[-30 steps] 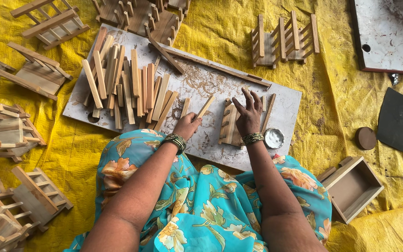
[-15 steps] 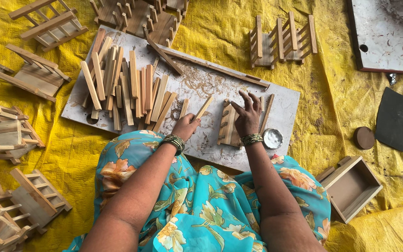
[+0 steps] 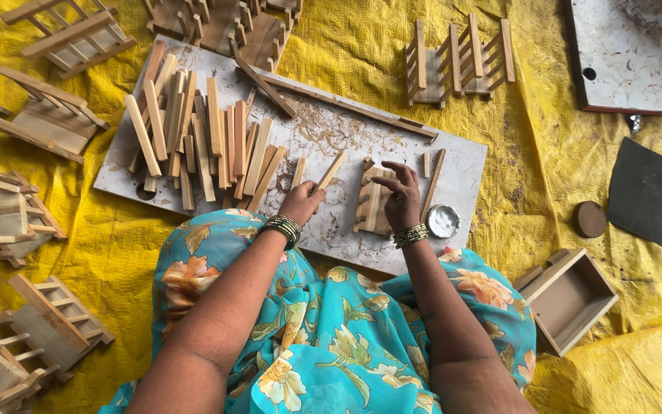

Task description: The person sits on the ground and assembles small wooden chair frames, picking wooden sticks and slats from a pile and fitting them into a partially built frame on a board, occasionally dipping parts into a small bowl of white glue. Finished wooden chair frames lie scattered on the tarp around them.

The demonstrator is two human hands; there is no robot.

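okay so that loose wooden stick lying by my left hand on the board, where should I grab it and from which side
Pinch the stick near its lower end, coming from above beside your left hand. It lies flat and slanted on the board; its long edges look free there, while its upper end points toward the glue-smeared middle.

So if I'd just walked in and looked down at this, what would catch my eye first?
Probably the bright yellow sheet covering the floor, with a white work board laid across it. On the board's left lies a heap of loose wooden slats. At its middle the left hand pinches one wooden strip, while the right hand rests on a small slatted wooden piece. Finished little wooden racks lie all around.
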